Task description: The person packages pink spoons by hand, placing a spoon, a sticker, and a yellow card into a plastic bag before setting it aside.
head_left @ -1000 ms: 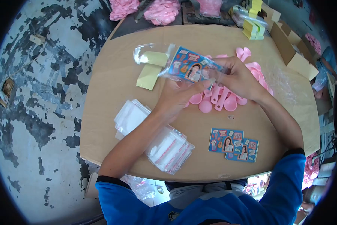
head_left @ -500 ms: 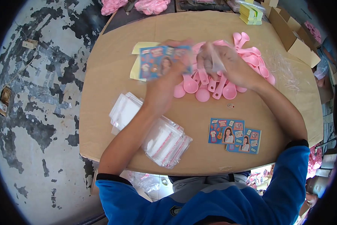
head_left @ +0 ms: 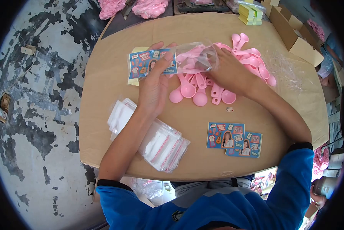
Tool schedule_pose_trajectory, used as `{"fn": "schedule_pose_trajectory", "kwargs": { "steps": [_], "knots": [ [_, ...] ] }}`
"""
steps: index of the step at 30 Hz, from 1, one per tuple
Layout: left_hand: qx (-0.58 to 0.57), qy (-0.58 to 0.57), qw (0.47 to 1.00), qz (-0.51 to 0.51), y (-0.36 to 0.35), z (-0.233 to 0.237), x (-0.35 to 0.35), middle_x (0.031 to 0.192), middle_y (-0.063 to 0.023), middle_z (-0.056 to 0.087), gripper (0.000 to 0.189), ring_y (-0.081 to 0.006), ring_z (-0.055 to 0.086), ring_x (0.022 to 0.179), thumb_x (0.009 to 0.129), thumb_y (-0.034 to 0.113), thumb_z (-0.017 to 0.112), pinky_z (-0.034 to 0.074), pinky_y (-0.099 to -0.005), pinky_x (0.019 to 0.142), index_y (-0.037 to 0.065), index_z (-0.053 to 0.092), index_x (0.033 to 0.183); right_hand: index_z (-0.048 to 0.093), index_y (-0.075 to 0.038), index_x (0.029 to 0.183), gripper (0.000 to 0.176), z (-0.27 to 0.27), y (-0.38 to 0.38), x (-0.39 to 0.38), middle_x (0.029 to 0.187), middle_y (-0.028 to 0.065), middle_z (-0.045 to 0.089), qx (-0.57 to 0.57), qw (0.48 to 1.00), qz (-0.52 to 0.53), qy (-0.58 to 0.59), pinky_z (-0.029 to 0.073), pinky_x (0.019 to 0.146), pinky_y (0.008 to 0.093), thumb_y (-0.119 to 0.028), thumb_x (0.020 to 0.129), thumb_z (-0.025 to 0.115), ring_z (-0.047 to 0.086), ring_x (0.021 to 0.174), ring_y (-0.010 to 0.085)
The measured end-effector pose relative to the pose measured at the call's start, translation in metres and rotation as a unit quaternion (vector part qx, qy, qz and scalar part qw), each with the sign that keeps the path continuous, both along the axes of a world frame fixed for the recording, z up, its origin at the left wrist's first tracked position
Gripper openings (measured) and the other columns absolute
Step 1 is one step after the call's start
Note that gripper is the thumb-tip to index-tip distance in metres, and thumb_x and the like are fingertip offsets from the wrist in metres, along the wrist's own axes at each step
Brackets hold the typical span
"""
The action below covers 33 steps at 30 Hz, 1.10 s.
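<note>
My left hand (head_left: 153, 82) grips a clear plastic bag (head_left: 195, 49) with a blue printed card (head_left: 136, 63) inside its left part. The thumb lies across the card's front, with the other fingers behind. The bag's mouth points right and gapes over a heap of pink measuring spoons (head_left: 188, 89). At that mouth is my right hand (head_left: 228, 71), back of the hand up and fingers bent down into the heap. Its fingertips are hidden, and I cannot tell what they hold. Yellow paper (head_left: 134, 81) shows behind the card.
Stacked clear bags (head_left: 162, 147) lie by my left forearm. Two piles of blue printed cards (head_left: 218, 134) lie near the front edge, with a small sticker-like piece (head_left: 229, 109) above them. Crumpled plastic (head_left: 288, 73), a cardboard box (head_left: 300, 48) and a yellow stack (head_left: 250, 15) are at the right and back.
The card and bag have shifted slightly left and now hold stiller. The bag is stretched out with its mouth wide, and my right hand has turned down toward the spoons.
</note>
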<state>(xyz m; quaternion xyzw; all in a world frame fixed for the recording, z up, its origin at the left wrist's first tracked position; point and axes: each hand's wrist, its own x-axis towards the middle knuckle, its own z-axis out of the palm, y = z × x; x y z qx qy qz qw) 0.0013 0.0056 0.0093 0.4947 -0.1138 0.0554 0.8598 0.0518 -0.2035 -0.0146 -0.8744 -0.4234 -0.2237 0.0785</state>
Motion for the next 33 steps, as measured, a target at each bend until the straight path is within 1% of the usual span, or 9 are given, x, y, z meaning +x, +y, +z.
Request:
{"fn": "schedule_pose_trajectory", "kwargs": {
  "steps": [8, 13, 17, 19, 21, 24, 27, 30, 33],
  "knots": [
    [0.047, -0.042, 0.993, -0.099, -0.003, -0.003, -0.008, 0.127, -0.0159, 0.056, 0.043, -0.0232, 0.054, 0.118, 0.086, 0.002, 0.065, 0.046, -0.0385, 0.098, 0.008, 0.048, 0.124, 0.066, -0.017, 0.112, 0.043, -0.023, 0.013, 0.007, 0.122, 0.0086, 0.056, 0.104, 0.990, 0.080, -0.049, 0.040, 0.094, 0.0442, -0.023, 0.070, 0.070, 0.047, 0.114, 0.0302],
    [0.020, -0.023, 0.995, -0.091, -0.004, 0.003, -0.011, 0.125, -0.0151, 0.057, 0.042, -0.0225, 0.054, 0.118, 0.086, 0.002, 0.065, 0.045, -0.0376, 0.099, 0.010, 0.049, 0.124, 0.062, -0.015, 0.116, 0.043, 0.010, -0.001, -0.005, 0.119, 0.0099, 0.057, 0.138, 0.957, 0.093, 0.237, 0.043, 0.090, 0.0454, -0.015, 0.073, 0.067, 0.048, 0.113, 0.0325],
    [0.012, -0.016, 0.999, -0.026, 0.002, -0.002, -0.005, 0.121, -0.0121, 0.058, 0.043, -0.0202, 0.055, 0.114, 0.087, 0.005, 0.065, 0.043, -0.0357, 0.099, 0.007, 0.047, 0.126, 0.058, -0.009, 0.117, 0.039, 0.031, -0.007, 0.003, 0.105, 0.0133, 0.062, 0.059, 0.984, -0.034, 0.167, 0.049, 0.079, 0.0416, -0.008, 0.078, 0.062, 0.057, 0.101, 0.0302],
    [0.011, -0.019, 1.000, 0.004, 0.005, -0.002, 0.000, 0.119, -0.0120, 0.059, 0.044, -0.0211, 0.056, 0.114, 0.089, 0.008, 0.064, 0.044, -0.0369, 0.100, 0.007, 0.045, 0.128, 0.057, -0.006, 0.115, 0.032, 0.073, -0.019, 0.003, 0.090, 0.0130, 0.064, 0.055, 0.962, -0.062, 0.259, 0.050, 0.070, 0.0359, -0.007, 0.083, 0.059, 0.061, 0.086, 0.0238],
    [0.011, -0.024, 0.999, 0.036, 0.007, -0.003, 0.004, 0.119, -0.0141, 0.059, 0.046, -0.0245, 0.057, 0.115, 0.091, 0.013, 0.061, 0.044, -0.0403, 0.101, 0.007, 0.041, 0.132, 0.055, -0.004, 0.111, 0.019, 0.087, -0.043, 0.020, 0.090, 0.0065, 0.060, 0.126, 0.933, 0.008, 0.336, 0.045, 0.077, 0.0288, -0.013, 0.094, 0.054, 0.056, 0.080, 0.0129],
    [-0.044, -0.002, 0.998, 0.042, 0.007, -0.001, 0.005, 0.111, -0.0067, 0.060, 0.045, -0.0150, 0.057, 0.108, 0.090, 0.010, 0.063, 0.043, -0.0326, 0.096, 0.006, 0.043, 0.131, 0.060, -0.002, 0.109, 0.019, 0.104, -0.061, 0.024, 0.078, 0.0036, 0.059, 0.110, 0.936, 0.057, 0.330, 0.044, 0.065, 0.0266, -0.010, 0.093, 0.053, 0.054, 0.074, 0.0108],
    [-0.039, 0.004, 0.999, 0.036, 0.009, -0.003, 0.006, 0.110, -0.0060, 0.060, 0.047, -0.0139, 0.057, 0.107, 0.090, 0.010, 0.064, 0.043, -0.0314, 0.096, 0.006, 0.042, 0.132, 0.059, -0.001, 0.111, 0.019, 0.107, -0.063, 0.021, 0.093, 0.0001, 0.061, 0.134, 0.877, 0.108, 0.449, 0.045, 0.076, 0.0240, -0.009, 0.095, 0.053, 0.056, 0.084, 0.0090],
    [-0.002, -0.020, 1.000, 0.024, 0.007, -0.003, 0.005, 0.118, -0.0123, 0.059, 0.047, -0.0247, 0.058, 0.114, 0.095, 0.018, 0.056, 0.045, -0.0395, 0.100, 0.007, 0.035, 0.137, 0.056, 0.001, 0.115, 0.024, 0.107, -0.051, 0.014, 0.099, 0.0017, 0.060, 0.119, 0.852, 0.100, 0.501, 0.044, 0.078, 0.0229, -0.013, 0.096, 0.054, 0.055, 0.087, 0.0076],
    [0.006, -0.024, 1.000, 0.011, 0.003, 0.000, 0.002, 0.120, -0.0114, 0.058, 0.051, -0.0252, 0.056, 0.116, 0.096, 0.021, 0.056, 0.044, -0.0400, 0.102, 0.008, 0.032, 0.139, 0.054, -0.001, 0.119, 0.027, 0.092, -0.032, -0.001, 0.102, 0.0018, 0.059, 0.215, 0.826, 0.159, 0.497, 0.044, 0.077, 0.0224, -0.015, 0.096, 0.055, 0.053, 0.087, 0.0055]
  ]
}}
